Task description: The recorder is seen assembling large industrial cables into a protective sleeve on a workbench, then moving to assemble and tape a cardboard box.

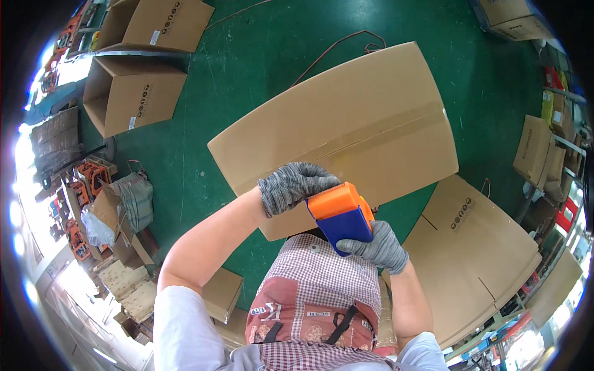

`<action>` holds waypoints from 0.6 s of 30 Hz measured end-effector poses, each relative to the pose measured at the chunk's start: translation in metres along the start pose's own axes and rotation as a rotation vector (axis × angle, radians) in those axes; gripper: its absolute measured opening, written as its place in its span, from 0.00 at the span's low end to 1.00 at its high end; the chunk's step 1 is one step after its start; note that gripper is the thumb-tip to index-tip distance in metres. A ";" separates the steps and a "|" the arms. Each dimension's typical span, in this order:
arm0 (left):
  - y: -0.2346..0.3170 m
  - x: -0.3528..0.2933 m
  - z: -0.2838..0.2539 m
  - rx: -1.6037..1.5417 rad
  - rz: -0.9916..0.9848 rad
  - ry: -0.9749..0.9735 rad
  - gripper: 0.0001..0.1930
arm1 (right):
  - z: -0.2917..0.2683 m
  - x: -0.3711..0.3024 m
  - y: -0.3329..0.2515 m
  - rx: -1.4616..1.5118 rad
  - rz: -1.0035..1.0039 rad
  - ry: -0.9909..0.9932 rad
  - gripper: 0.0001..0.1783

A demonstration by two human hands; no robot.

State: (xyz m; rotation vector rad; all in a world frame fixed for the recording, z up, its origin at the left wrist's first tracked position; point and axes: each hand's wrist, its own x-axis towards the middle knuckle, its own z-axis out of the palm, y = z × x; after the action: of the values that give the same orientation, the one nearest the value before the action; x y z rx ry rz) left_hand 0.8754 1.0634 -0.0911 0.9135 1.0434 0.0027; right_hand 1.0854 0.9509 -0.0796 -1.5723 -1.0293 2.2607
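My right hand (378,247), in a grey knit glove, is wrapped round an orange and blue tape dispenser (341,216) held in front of my apron. My left hand (298,187), gloved alike, has its fingers bent and pinched together at the dispenser's upper left edge. What sits between those fingertips is too small to make out. Just beyond both hands is a large closed cardboard box (346,123), with a strip of tape (396,132) running along the seam of its top.
Two open cardboard boxes (145,99) stand at the far left on the green floor (247,68). Flattened cartons (464,253) lean at my right. Shelves with boxes (533,148) line the right side. A sack (133,201) and orange tools (93,176) are at the left. A reddish cable (334,46) lies behind the box.
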 end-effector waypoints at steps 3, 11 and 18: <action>-0.017 0.025 -0.004 -0.061 -0.210 0.141 0.15 | 0.000 0.019 0.000 0.096 0.086 0.008 0.26; 0.022 0.113 -0.138 0.145 0.262 0.478 0.12 | -0.015 0.031 0.041 0.280 0.174 0.071 0.22; 0.010 0.206 -0.187 0.361 0.092 0.592 0.15 | -0.030 0.069 0.028 0.250 0.161 0.162 0.23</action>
State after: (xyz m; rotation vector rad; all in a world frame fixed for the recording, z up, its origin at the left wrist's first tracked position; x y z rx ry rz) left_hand 0.8513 1.2741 -0.2709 1.3318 1.5804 0.1761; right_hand 1.0893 0.9797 -0.1546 -1.7455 -0.5725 2.2131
